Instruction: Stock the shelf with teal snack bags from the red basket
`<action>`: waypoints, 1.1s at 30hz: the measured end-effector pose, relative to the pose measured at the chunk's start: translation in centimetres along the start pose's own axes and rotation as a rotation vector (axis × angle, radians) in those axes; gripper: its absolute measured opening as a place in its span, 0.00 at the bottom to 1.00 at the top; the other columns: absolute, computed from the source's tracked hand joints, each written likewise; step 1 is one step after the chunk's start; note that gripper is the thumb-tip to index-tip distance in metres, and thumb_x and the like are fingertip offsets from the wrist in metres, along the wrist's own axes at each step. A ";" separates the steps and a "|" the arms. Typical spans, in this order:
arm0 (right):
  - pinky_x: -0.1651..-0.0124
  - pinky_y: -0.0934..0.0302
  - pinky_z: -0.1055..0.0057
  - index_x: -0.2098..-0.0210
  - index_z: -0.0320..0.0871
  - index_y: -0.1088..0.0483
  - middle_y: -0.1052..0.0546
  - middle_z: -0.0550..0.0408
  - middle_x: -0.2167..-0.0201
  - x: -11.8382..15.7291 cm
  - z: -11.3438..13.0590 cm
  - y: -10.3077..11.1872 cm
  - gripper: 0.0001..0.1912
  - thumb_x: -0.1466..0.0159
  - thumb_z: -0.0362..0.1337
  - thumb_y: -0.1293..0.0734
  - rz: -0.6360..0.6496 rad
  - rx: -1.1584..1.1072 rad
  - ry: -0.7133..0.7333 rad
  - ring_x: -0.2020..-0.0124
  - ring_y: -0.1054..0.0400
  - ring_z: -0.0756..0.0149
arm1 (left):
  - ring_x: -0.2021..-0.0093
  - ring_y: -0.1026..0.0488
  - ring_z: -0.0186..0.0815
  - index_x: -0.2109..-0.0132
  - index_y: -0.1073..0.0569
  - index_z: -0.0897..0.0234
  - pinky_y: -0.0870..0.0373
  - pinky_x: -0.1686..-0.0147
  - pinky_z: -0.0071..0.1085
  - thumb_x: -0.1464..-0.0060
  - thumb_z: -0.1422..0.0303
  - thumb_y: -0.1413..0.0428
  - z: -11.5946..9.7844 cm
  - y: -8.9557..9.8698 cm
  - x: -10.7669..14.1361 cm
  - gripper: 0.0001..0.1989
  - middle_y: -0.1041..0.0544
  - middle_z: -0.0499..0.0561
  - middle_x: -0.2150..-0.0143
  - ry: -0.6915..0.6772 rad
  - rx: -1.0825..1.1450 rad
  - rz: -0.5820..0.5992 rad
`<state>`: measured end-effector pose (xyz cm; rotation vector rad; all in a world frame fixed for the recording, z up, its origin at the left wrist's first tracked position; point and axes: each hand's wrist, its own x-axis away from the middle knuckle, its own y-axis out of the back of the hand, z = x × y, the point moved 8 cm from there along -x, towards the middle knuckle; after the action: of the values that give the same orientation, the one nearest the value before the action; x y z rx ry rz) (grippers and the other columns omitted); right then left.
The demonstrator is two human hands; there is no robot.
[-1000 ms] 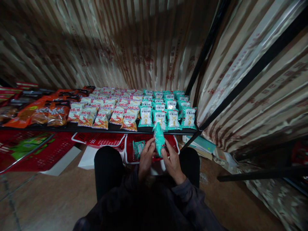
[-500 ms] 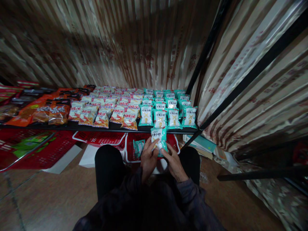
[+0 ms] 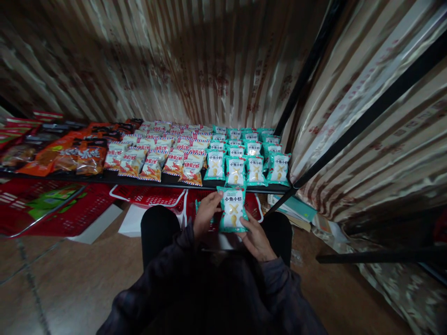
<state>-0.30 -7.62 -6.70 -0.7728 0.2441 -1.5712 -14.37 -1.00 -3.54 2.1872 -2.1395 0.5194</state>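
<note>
A teal and white snack bag (image 3: 233,209) is held upright between my hands, its printed front facing me. My left hand (image 3: 207,213) pinches the bag's upper left edge. Around the lower right corner, my right hand (image 3: 255,236) grips with the thumb on the front and the fingers behind. Just beyond stand rows of matching teal snack bags (image 3: 236,170) at the right end of a black shelf (image 3: 167,180). Below the held bag is a red basket (image 3: 257,207), partly hidden by my hands.
Left along the shelf are white and red snack bags (image 3: 151,164) and orange snack bags (image 3: 91,158). Another red basket (image 3: 94,211) holds green packets. Black frame bars (image 3: 363,116) slant on the right, before striped curtains (image 3: 195,60). Flat boxes (image 3: 296,209) lie beside my right knee.
The snack bag has turned to face me more fully. My left hand has shifted left, from the bag's front to its upper left edge. The view has tilted slightly.
</note>
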 end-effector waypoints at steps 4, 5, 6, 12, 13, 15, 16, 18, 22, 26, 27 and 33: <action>0.56 0.29 0.62 0.54 0.46 0.27 0.20 0.53 0.59 0.0 -1.0 0.6 0.29 0.56 0.40 0.23 -0.037 -0.038 -0.028 0.58 0.25 0.56 | 0.76 0.35 0.28 0.73 0.27 0.66 0.39 0.74 0.25 0.62 0.52 0.35 -0.4 -0.5 -0.4 0.20 0.28 0.45 0.77 -0.041 0.055 -0.043; 0.56 0.29 0.62 0.53 0.46 0.27 0.19 0.54 0.59 -0.1 -1.2 0.8 0.30 0.56 0.40 0.22 -0.045 -0.047 -0.030 0.58 0.25 0.57 | 0.77 0.36 0.27 0.74 0.27 0.66 0.40 0.75 0.25 0.63 0.53 0.35 -0.4 -0.5 -0.4 0.20 0.30 0.44 0.78 -0.050 0.071 -0.064; 0.55 0.29 0.62 0.53 0.47 0.27 0.20 0.54 0.59 -0.1 -1.4 0.9 0.31 0.56 0.39 0.22 -0.048 -0.054 -0.032 0.57 0.25 0.57 | 0.78 0.36 0.26 0.73 0.27 0.67 0.40 0.75 0.24 0.63 0.54 0.35 -0.5 -0.6 -0.5 0.20 0.30 0.43 0.79 -0.058 0.089 -0.077; 0.51 0.32 0.63 0.49 0.51 0.29 0.20 0.56 0.56 0.0 -2.0 1.5 0.33 0.54 0.39 0.22 -0.025 -0.032 -0.064 0.54 0.26 0.59 | 0.73 0.29 0.31 0.67 0.25 0.67 0.34 0.69 0.28 0.66 0.57 0.33 -0.7 -0.9 -0.5 0.20 0.24 0.45 0.75 -0.067 0.223 -0.076; 0.51 0.32 0.63 0.49 0.51 0.29 0.20 0.56 0.56 0.0 -2.0 1.5 0.33 0.54 0.39 0.22 -0.016 -0.020 -0.074 0.53 0.27 0.58 | 0.73 0.28 0.32 0.67 0.25 0.67 0.33 0.69 0.28 0.67 0.57 0.33 -0.8 -0.9 -0.5 0.21 0.24 0.46 0.75 -0.060 0.234 -0.072; 0.50 0.33 0.63 0.51 0.50 0.27 0.20 0.55 0.55 -0.1 -1.7 1.3 0.31 0.55 0.39 0.22 0.016 0.008 -0.066 0.52 0.27 0.58 | 0.73 0.27 0.33 0.66 0.25 0.66 0.33 0.68 0.28 0.68 0.58 0.33 -1.0 -0.9 -0.4 0.21 0.23 0.46 0.74 -0.051 0.246 -0.064; 0.49 0.34 0.63 0.52 0.50 0.27 0.21 0.55 0.55 -0.2 -1.3 1.1 0.30 0.54 0.40 0.22 0.038 0.019 -0.047 0.51 0.28 0.58 | 0.73 0.27 0.33 0.66 0.25 0.66 0.33 0.69 0.28 0.68 0.58 0.33 -1.2 -0.8 -0.4 0.21 0.23 0.46 0.74 -0.049 0.245 -0.062; 0.49 0.34 0.63 0.54 0.49 0.26 0.21 0.54 0.54 -0.6 -0.2 0.9 0.26 0.53 0.42 0.22 0.047 0.026 0.015 0.51 0.28 0.57 | 0.73 0.28 0.32 0.66 0.25 0.66 0.33 0.70 0.27 0.67 0.58 0.33 -1.3 -0.8 -0.2 0.21 0.23 0.46 0.74 -0.046 0.232 -0.063; 0.54 0.33 0.68 0.58 0.47 0.24 0.20 0.53 0.56 -1.5 1.8 1.0 0.23 0.52 0.48 0.24 -0.049 0.056 0.129 0.54 0.27 0.60 | 0.77 0.31 0.28 0.67 0.26 0.67 0.36 0.74 0.24 0.65 0.60 0.34 -1.1 -0.9 0.2 0.19 0.24 0.45 0.75 -0.042 0.190 -0.059; 0.68 0.35 0.75 0.67 0.44 0.23 0.19 0.56 0.68 -2.6 2.7 1.1 0.20 0.53 0.50 0.24 -0.119 0.088 0.161 0.67 0.26 0.67 | 0.78 0.32 0.28 0.66 0.25 0.67 0.36 0.75 0.24 0.63 0.60 0.36 -0.8 -1.5 0.6 0.17 0.24 0.45 0.76 -0.063 0.132 -0.025; 0.72 0.37 0.76 0.69 0.44 0.23 0.20 0.57 0.72 -2.8 2.7 1.2 0.19 0.54 0.50 0.24 -0.146 0.090 0.161 0.72 0.28 0.70 | 0.77 0.32 0.28 0.66 0.25 0.67 0.36 0.74 0.25 0.62 0.59 0.36 -0.8 -1.6 0.7 0.18 0.24 0.45 0.75 -0.067 0.118 -0.013; 0.83 0.46 0.78 0.75 0.41 0.25 0.25 0.62 0.83 -3.5 2.9 3.0 0.18 0.63 0.42 0.21 -0.415 -0.017 0.217 0.84 0.36 0.76 | 0.68 0.26 0.35 0.61 0.24 0.67 0.32 0.68 0.28 0.62 0.56 0.36 -0.1 -2.2 0.8 0.23 0.20 0.50 0.68 -0.019 0.079 0.063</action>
<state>3.70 -4.06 -7.39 -0.6939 0.2662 -2.0527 -12.28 -1.64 -2.82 2.1785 -2.2423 0.5994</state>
